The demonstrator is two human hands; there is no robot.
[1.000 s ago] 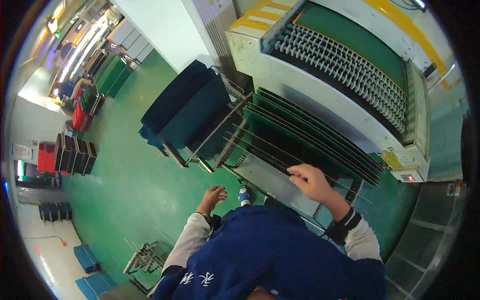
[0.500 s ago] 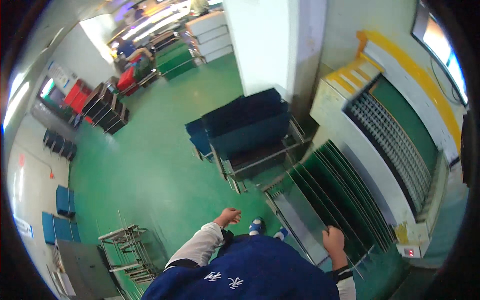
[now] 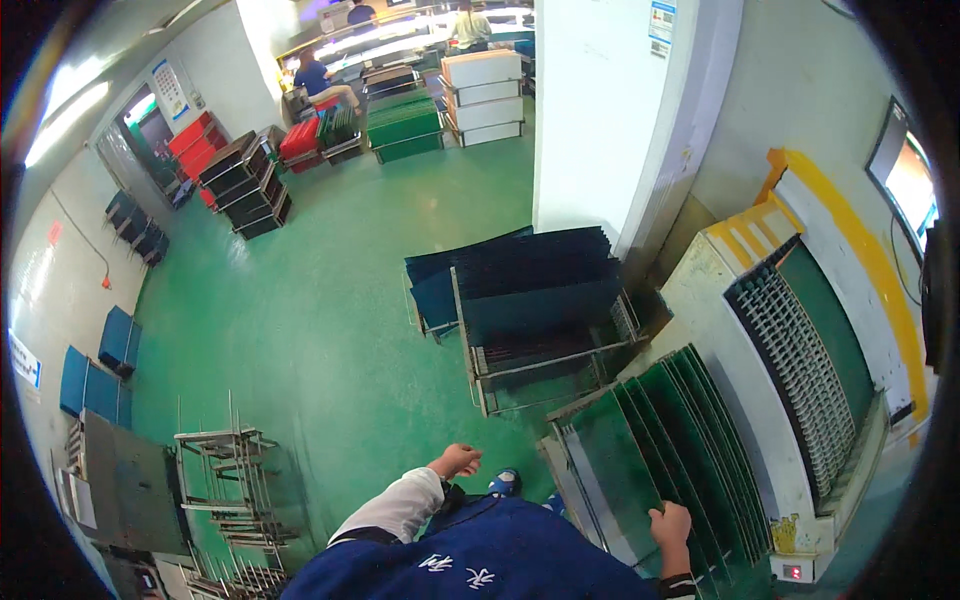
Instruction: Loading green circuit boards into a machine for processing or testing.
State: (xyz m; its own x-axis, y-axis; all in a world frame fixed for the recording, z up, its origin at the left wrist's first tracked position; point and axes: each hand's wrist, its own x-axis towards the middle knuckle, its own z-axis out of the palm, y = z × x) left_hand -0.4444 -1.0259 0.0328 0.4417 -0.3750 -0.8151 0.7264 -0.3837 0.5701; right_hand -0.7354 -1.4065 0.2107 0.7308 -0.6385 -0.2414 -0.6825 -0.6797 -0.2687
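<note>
Panels (image 3: 690, 440), five-plus, green, racked beside fingers of one right hand (image 3: 672, 528), grip cannot be told, one left hand (image 3: 459, 461), fingers curled together.

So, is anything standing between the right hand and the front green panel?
Nothing visible. The right hand is at the near edge of the front green panel; whether it grips is hard to tell. The other panels stand behind, toward the machine.

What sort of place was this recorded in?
Probably a factory workshop: a machine with rows of rollers stands at the right, beside upright green panels, with dark blue panels racked nearby. What is made here, I can't tell.
</note>
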